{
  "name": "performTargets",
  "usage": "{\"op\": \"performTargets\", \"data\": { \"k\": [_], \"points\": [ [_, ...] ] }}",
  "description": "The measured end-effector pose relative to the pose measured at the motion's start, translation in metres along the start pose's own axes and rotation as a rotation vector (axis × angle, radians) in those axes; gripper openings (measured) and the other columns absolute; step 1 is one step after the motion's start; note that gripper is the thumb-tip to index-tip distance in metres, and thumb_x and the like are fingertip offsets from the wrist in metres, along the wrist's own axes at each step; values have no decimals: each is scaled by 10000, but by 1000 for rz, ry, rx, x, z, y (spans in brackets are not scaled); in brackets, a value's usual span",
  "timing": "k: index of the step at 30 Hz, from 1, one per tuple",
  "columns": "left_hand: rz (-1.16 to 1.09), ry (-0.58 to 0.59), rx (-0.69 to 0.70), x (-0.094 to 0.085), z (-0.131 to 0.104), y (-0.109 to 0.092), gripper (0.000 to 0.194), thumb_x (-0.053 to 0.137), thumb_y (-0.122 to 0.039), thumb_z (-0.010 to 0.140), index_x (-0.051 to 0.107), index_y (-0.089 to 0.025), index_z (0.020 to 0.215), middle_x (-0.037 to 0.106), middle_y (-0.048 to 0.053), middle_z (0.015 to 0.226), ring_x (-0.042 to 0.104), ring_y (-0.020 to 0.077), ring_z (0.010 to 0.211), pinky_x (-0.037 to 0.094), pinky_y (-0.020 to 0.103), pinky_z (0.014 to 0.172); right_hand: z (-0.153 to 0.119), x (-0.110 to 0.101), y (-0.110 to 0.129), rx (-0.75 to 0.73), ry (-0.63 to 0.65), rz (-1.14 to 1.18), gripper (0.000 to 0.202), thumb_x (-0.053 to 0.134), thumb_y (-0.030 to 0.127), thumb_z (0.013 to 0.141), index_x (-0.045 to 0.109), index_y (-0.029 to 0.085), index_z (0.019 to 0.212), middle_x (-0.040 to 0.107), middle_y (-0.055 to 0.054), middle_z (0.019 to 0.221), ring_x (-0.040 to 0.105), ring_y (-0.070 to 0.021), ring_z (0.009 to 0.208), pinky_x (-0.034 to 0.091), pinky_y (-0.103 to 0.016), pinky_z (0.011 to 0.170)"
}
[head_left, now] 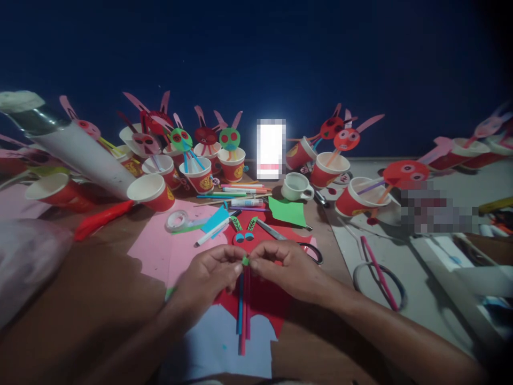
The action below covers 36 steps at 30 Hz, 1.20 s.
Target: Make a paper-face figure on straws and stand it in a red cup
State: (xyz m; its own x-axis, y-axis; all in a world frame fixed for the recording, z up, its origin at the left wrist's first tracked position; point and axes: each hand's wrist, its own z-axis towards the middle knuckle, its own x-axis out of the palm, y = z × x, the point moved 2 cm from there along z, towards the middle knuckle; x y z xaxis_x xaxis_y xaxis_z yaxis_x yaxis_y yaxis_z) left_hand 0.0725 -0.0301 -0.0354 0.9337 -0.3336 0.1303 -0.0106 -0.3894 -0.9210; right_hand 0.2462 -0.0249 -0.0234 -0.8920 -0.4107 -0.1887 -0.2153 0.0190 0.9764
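Observation:
My left hand and my right hand meet at the middle, with thumbs and fingers pinching a small green paper piece between them. Just beyond the fingertips is a red paper face with blue-and-black eyes and green leaf-patterned ears. Blue and pink drinking straws run from beneath the fingers toward me. Under all this lies a sheet of red paper. Scissors with black handles rest beside my right hand. My fingers hide where straws and face meet.
Red paper cups holding straw-mounted paper faces line the back. Pink paper, a tape roll, markers, green paper and a white mug surround the hands. Pale paper lies in front.

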Motion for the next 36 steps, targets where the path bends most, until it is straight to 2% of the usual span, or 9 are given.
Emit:
{"op": "performTargets", "data": {
  "k": [7, 14, 16, 19, 22, 28, 32, 34, 36],
  "points": [
    [-32, -91, 0, 4, 3, -2, 188, 698, -272, 693, 577, -142, 755, 536, -61, 499, 455, 57, 455, 329, 172, 459, -1, 0, 0, -87, -61, -222, 122, 552, 235, 842, 634, 181, 769, 635, 32, 701, 541, -93, 638, 393, -189, 593],
    [71, -131, 61, 6, 4, -1, 105, 626, -237, 752, 570, -148, 752, 510, -62, 506, 456, 60, 464, 366, 179, 478, -1, 4, -4, -66, -22, -216, 108, 547, 163, 812, 608, 166, 722, 565, 54, 622, 465, -67, 563, 356, -172, 538],
    [164, -125, 185, 6, 2, -1, 53, 578, -194, 785, 560, -159, 750, 525, -42, 587, 481, 72, 517, 393, 189, 502, 0, 3, -4, -33, 8, -145, 107, 556, 188, 816, 599, 164, 721, 551, 52, 630, 458, -69, 573, 364, -170, 538],
    [430, -148, 548, 6, -3, -6, 87, 542, -84, 792, 556, -168, 776, 560, 7, 766, 553, 112, 709, 456, 230, 637, 0, 1, -2, -36, 4, -60, 104, 579, 243, 823, 601, 170, 754, 567, 45, 674, 489, -78, 613, 397, -173, 564],
    [620, -141, 756, 9, -6, -8, 156, 520, -13, 782, 557, -163, 800, 581, 29, 810, 572, 130, 791, 469, 244, 706, 0, -1, 2, -125, -41, -100, 61, 613, 234, 810, 615, 176, 794, 617, 31, 744, 549, -92, 681, 429, -188, 629],
    [698, -139, 697, 14, -7, -6, 131, 511, -41, 786, 545, -167, 774, 601, 19, 772, 593, 120, 709, 487, 223, 647, -4, 3, 3, -310, -96, -302, 84, 575, 102, 795, 609, 172, 762, 628, 23, 735, 555, -89, 649, 413, -198, 606],
    [708, -177, 614, 13, -8, -5, 163, 588, -73, 755, 586, -160, 893, 624, 24, 819, 570, 103, 625, 496, 218, 600, -8, 2, 7, -414, -155, -311, 89, 541, 125, 847, 603, 169, 803, 635, -3, 751, 574, -101, 666, 441, -209, 618],
    [705, -188, 649, 12, -8, -7, 177, 593, -62, 754, 598, -160, 901, 631, 33, 818, 585, 116, 654, 501, 227, 614, -9, 2, 9, -544, -181, -332, 85, 528, 132, 869, 601, 165, 836, 651, -25, 770, 592, -111, 705, 463, -220, 655],
    [687, -196, 770, 11, -9, -10, 165, 561, -26, 768, 597, -166, 847, 632, 37, 794, 608, 139, 726, 505, 243, 656, -11, 2, 10, -747, -180, -416, 101, 503, 146, 889, 597, 159, 854, 666, -46, 784, 598, -126, 733, 471, -241, 674]
  ]
}}
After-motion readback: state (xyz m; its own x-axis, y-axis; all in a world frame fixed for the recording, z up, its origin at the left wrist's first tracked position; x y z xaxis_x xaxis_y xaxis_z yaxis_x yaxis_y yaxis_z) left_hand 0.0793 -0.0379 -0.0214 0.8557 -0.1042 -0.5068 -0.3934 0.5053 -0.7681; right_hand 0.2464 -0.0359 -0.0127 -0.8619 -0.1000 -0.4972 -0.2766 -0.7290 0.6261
